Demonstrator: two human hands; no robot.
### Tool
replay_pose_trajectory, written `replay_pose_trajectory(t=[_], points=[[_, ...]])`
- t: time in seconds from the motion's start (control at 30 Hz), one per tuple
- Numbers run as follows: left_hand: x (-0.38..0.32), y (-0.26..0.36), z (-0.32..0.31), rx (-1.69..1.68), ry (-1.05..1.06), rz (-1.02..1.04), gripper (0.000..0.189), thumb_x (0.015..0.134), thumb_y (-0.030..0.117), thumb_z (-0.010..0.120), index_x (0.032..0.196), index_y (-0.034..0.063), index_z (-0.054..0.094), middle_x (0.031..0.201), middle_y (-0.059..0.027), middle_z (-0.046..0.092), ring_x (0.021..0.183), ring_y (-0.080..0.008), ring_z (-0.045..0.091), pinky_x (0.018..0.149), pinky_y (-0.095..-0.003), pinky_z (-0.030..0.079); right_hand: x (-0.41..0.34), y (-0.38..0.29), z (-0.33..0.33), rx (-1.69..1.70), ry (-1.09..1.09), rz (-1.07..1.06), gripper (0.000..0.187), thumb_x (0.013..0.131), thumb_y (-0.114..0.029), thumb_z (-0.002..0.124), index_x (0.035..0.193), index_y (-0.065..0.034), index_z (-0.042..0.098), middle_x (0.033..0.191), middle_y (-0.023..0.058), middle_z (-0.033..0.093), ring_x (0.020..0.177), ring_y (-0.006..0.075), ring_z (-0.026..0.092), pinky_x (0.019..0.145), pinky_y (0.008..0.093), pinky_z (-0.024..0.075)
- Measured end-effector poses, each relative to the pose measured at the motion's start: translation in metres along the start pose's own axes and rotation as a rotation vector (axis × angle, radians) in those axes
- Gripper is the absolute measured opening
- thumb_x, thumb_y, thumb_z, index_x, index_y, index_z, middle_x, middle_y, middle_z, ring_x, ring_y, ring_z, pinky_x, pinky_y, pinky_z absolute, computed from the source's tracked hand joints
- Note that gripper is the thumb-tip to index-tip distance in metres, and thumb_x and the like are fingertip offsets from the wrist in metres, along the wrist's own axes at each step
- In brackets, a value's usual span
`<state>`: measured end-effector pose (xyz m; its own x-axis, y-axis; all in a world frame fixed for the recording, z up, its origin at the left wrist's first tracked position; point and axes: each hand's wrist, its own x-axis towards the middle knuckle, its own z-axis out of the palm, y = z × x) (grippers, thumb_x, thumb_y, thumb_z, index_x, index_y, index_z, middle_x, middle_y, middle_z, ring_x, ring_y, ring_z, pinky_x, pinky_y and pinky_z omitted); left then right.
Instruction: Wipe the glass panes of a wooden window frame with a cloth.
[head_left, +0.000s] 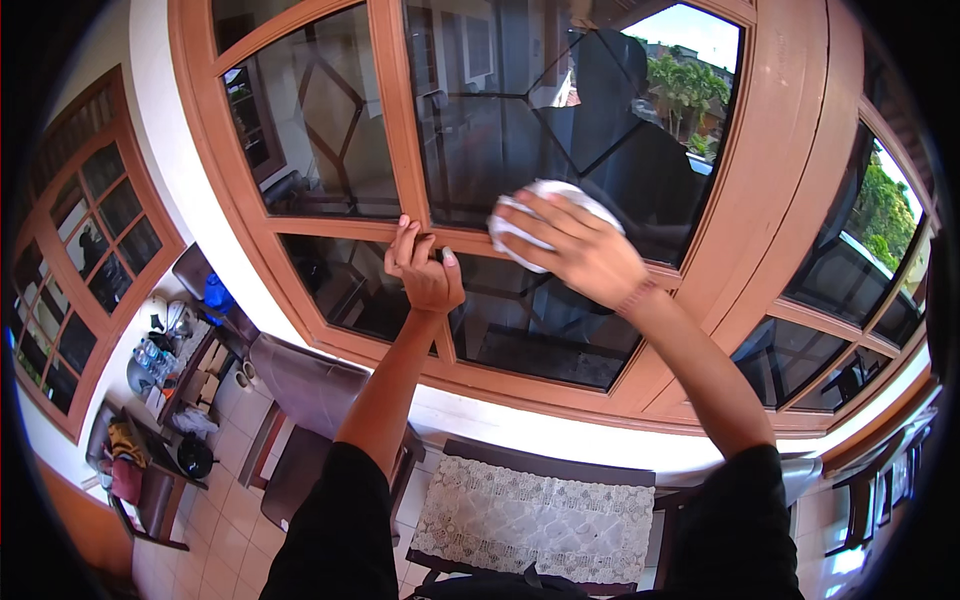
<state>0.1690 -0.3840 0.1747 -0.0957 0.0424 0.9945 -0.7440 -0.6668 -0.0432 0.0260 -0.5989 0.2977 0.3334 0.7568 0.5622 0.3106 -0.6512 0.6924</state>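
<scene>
My right hand (581, 244) presses a bunched white cloth (559, 196) against the lower part of a large window pane (487, 157), its fingers spread over the cloth. The cloth also overlaps the wooden rail (469, 238) under that pane. Beside the junction of the brown wooden window bars, my left hand (425, 270) rests with bent fingers against the frame. I see no object in it. Dark reflections and a diamond-patterned grille (577, 169) show in the glass. Smaller panes (551, 330) lie below the rail.
Under the window stands a dark table with a lace cloth (532, 517). A brown padded chair (307, 382) is to its left. Farther left are plastic bottles (154, 358), a dark helmet (196, 456) and another chair holding bags (126, 480). A second window (847, 247) adjoins at right.
</scene>
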Motion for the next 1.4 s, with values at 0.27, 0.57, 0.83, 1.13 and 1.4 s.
replay_pose_trajectory(t=[0.27,0.57,0.83,1.13,1.4], points=[[0.002,0.007,0.002,0.032,-0.016,-0.002,0.035,0.093,0.021,0.044,0.111,-0.0085,0.052,0.132,-0.0190,0.041,0.132,-0.0363,0.041,0.103,-0.0471,0.026,-0.021,0.095,-0.070,-0.192,-0.060,0.067,0.068,0.082,0.004,0.056,0.143,-0.0255,0.048,0.152,0.0038,0.043,0.137,0.0263,0.044,0.116,0.0420,0.0354],[0.001,0.001,-0.005,0.053,-0.059,0.024,0.033,0.093,0.018,0.044,0.119,-0.0025,0.044,0.133,-0.0202,0.039,0.134,-0.0376,0.035,0.103,-0.0483,0.026,0.065,0.094,-0.037,-0.113,0.391,0.305,0.065,0.073,0.007,0.058,0.133,-0.0185,0.057,0.139,0.0068,0.054,0.129,0.0275,0.051,0.110,0.0379,0.0418],[0.003,0.005,0.000,0.027,-0.054,0.027,0.034,0.092,0.018,0.045,0.117,-0.0051,0.046,0.133,-0.0201,0.040,0.133,-0.0383,0.037,0.101,-0.0482,0.027,0.030,0.041,0.005,-0.007,0.059,-0.193,0.053,0.082,-0.012,0.060,0.135,-0.0154,0.054,0.145,0.0038,0.050,0.135,0.0207,0.047,0.112,0.0361,0.0408],[0.004,0.004,-0.003,0.029,-0.048,0.027,0.034,0.091,0.017,0.046,0.116,-0.0062,0.047,0.133,-0.0195,0.040,0.133,-0.0376,0.037,0.104,-0.0475,0.027,0.067,0.094,-0.041,-0.131,0.420,0.278,0.074,0.067,0.009,0.059,0.133,-0.0243,0.059,0.142,0.0041,0.053,0.127,0.0307,0.051,0.101,0.0459,0.0429],[0.003,0.003,0.000,-0.022,-0.060,0.009,0.034,0.091,0.016,0.047,0.114,-0.0089,0.046,0.131,-0.0212,0.040,0.134,-0.0389,0.035,0.104,-0.0469,0.026,-0.007,0.030,-0.007,-0.114,-0.044,-0.072,0.056,0.083,-0.018,0.061,0.137,-0.0283,0.050,0.149,-0.0028,0.044,0.134,0.0193,0.045,0.100,0.0305,0.0469]])
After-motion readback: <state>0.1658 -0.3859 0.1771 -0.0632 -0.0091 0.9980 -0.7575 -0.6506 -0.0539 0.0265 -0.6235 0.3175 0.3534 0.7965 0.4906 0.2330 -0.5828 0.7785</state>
